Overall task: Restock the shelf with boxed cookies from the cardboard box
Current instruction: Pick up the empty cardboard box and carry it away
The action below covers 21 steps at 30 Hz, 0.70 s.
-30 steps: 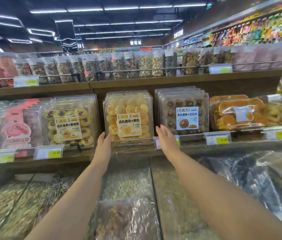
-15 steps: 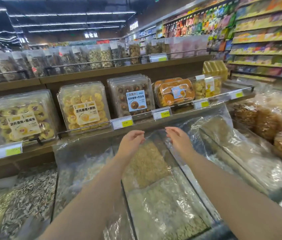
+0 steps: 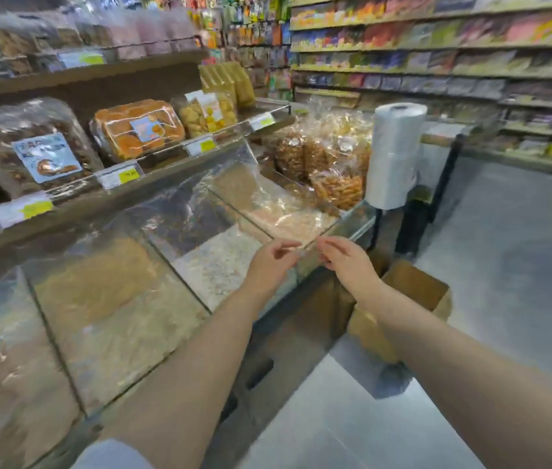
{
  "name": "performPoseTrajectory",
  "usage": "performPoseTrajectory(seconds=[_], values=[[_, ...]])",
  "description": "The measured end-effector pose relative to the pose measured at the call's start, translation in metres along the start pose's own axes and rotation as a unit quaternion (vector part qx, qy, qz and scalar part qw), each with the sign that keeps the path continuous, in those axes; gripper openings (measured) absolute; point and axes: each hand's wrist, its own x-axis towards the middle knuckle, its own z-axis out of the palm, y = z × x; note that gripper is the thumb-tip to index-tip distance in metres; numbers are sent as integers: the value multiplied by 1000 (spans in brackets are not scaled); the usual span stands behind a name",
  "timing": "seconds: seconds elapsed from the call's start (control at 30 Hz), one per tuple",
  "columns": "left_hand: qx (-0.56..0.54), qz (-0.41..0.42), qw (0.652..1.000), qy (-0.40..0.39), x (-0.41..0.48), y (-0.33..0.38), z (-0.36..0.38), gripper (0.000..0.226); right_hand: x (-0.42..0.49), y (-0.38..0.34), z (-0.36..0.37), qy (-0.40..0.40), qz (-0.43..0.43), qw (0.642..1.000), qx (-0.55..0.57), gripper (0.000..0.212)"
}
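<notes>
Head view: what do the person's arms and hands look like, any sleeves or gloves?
The left hand and right hand are bare: no gloves, rings or watch visible. The left forearm and right forearm are uncovered. The left one meets a pale grey-blue sleeve edge at the frame's bottom.

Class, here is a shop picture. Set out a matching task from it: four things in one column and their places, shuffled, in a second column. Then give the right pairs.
Things
1. cardboard box
2. roll of plastic bags
3. pack of orange pastries
4. left hand and right hand

Places
A. on the shelf
B. on the floor beside the bins
C. upright at the end of the bins
D. in the air by the bins' front corner

Pairs: 1-B, 2-C, 3-A, 4-D
</notes>
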Motion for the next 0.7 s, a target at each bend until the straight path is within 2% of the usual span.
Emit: performPoseTrajectory(seconds=[0.1,0.23,0.37,0.5,0.7], values=[[-3,-8,998,-55,-5,-2,77,10,-26,27,-72,58,36,998,-8,21],[30,-8,992,-122,-5,-10,158,9,-48,60,-151,134,62,988,-40,20],[49,-17,982,-181,3,-15,217,19,-57,91,-210,179,118,975,-54,25],[53,-31,974,-220,28,-29,266,18,-48,120,-250,207,160,965,-33,17],[67,-52,970,-228,98,-69,331,12,12,172,-297,213,206,955,-29,15]])
